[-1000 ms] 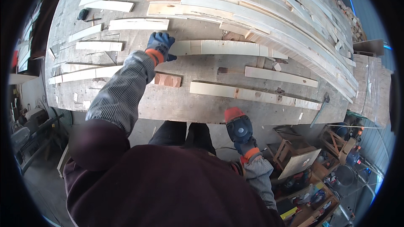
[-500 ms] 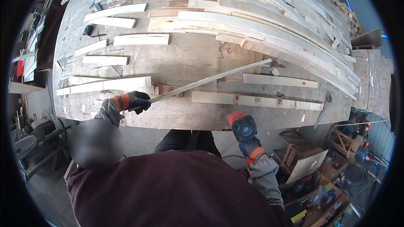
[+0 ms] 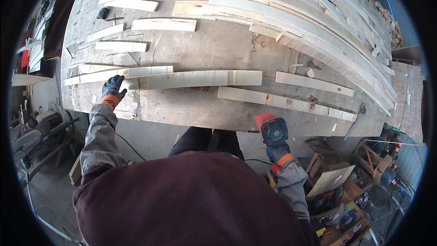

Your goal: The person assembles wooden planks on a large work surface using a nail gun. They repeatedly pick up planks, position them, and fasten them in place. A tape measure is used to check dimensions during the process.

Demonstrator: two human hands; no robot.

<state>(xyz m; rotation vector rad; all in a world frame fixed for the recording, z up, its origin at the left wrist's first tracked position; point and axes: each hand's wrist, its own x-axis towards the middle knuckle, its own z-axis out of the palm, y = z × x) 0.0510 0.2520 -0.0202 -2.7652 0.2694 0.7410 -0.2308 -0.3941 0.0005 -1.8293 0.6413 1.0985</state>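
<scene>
My left hand (image 3: 113, 90), in a dark glove with an orange cuff, lies at the left end of a pale wooden plank (image 3: 195, 79). Its fingers are spread, and the plank rests flat across the near part of the worktable (image 3: 173, 105). Below the table's front edge, my right hand (image 3: 278, 154), gloved the same way, is closed around a red-and-black power tool (image 3: 275, 132). A dark cord or hose (image 3: 257, 160) shows beside that hand. Another plank (image 3: 287, 103) lies nearer the edge, right of the first, with a shorter plank (image 3: 314, 83) behind it.
Long strips of wood (image 3: 300, 23) are piled across the back right. Shorter pieces (image 3: 120, 46) lie on the left, near a small black object (image 3: 103, 13). A hammer (image 3: 355, 120) rests at the right edge. Machinery (image 3: 48, 120) stands left; a wooden crate (image 3: 346, 223) of tools sits lower right.
The plank, earlier held edge-up and slanting in my left hand, now lies flat. My left hand has moved left and its fingers have spread. The view has shifted slightly.
</scene>
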